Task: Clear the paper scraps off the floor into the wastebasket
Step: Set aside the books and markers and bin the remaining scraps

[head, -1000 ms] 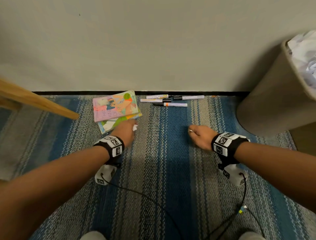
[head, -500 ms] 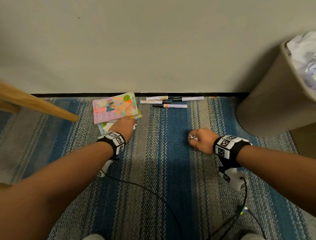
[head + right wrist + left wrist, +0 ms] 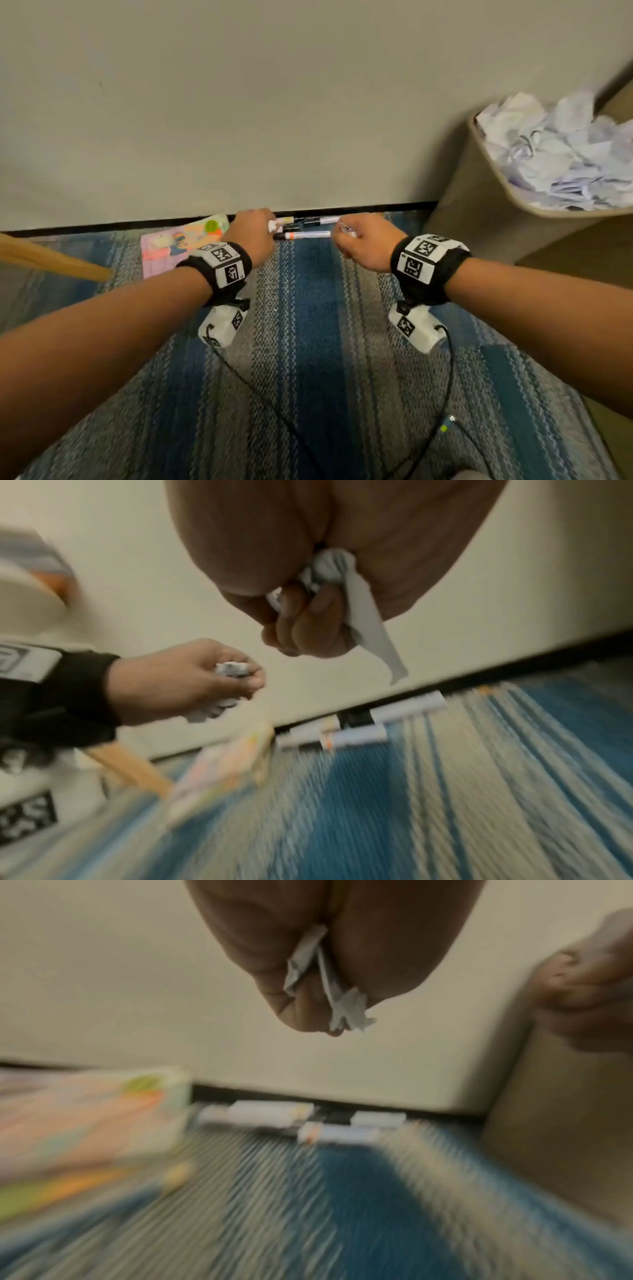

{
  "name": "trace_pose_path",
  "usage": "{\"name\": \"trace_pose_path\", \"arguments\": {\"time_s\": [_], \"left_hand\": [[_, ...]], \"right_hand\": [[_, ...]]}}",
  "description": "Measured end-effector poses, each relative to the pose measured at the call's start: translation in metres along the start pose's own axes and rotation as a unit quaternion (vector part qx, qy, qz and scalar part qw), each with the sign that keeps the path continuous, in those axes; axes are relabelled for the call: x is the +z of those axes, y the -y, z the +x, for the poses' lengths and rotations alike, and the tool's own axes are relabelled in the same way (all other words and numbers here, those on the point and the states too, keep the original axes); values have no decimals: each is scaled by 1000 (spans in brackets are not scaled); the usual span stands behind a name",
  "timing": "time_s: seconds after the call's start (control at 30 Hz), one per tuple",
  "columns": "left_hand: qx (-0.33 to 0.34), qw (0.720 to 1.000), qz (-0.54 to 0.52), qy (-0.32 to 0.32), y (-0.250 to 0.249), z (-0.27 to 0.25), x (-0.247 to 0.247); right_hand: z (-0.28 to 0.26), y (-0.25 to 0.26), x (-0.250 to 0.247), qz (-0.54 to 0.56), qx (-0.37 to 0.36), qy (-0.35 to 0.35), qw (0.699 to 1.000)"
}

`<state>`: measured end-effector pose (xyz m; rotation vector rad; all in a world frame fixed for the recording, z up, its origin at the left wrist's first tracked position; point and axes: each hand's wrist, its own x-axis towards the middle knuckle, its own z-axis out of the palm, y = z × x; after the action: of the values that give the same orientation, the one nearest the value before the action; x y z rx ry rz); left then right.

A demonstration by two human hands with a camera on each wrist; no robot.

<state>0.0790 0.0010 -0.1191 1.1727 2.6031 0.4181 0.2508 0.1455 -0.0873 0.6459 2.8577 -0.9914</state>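
Note:
Both hands are raised above the striped carpet, each fisted round white paper scraps. My left hand (image 3: 255,233) grips crumpled paper scraps (image 3: 329,988), which poke out between its curled fingers; the same hand (image 3: 192,685) shows in the right wrist view. My right hand (image 3: 363,243) holds more paper scraps (image 3: 359,610), with one long strip hanging down. The tan wastebasket (image 3: 479,212) stands at the right, heaped with crumpled white paper (image 3: 565,150). It is to the right of the right hand and its rim is higher than both hands.
Several markers (image 3: 308,234) lie along the baseboard just beyond the hands. A stack of colourful books (image 3: 171,246) lies on the carpet at the left, beside a slanted wooden leg (image 3: 51,260). Wrist camera cables (image 3: 428,428) trail over the blue striped carpet (image 3: 308,342).
Both hands have lifted off the carpet with their scraps and moved up and forward. The head view has tilted, showing more of the wastebasket's inside.

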Motion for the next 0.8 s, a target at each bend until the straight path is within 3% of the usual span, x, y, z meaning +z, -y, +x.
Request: {"name": "trace_pose_path", "arguments": {"time_s": [0.07, 0.2, 0.3, 0.37, 0.47, 0.6, 0.73, 0.8], "left_hand": [[52, 994, -64, -70, -50, 13, -30], [199, 952, -142, -183, -167, 30, -84], [260, 923, -183, -217, -249, 41, -102], [278, 911, -208, -222, -293, 46, -99], [284, 911, -228, -193, -340, 49, -80], [304, 921, -207, -125, -375, 55, -36], [246, 968, -5, -51, -378, 61, 9], [241, 966, 86, -17, -375, 60, 23]], "right_hand": [[4, 25, -42, 36, -18, -72, 997], [-3, 47, -150, 87, -24, -257, 962], [-26, 29, -224, 83, 17, -389, 917], [-43, -3, -254, 69, 76, -437, 894], [-59, -51, -265, 124, 144, -454, 871], [-70, -105, -243, 77, 199, -410, 887], [-64, -135, -219, 30, 255, -320, 912], [-64, -144, -211, -4, 274, -268, 924]]}}
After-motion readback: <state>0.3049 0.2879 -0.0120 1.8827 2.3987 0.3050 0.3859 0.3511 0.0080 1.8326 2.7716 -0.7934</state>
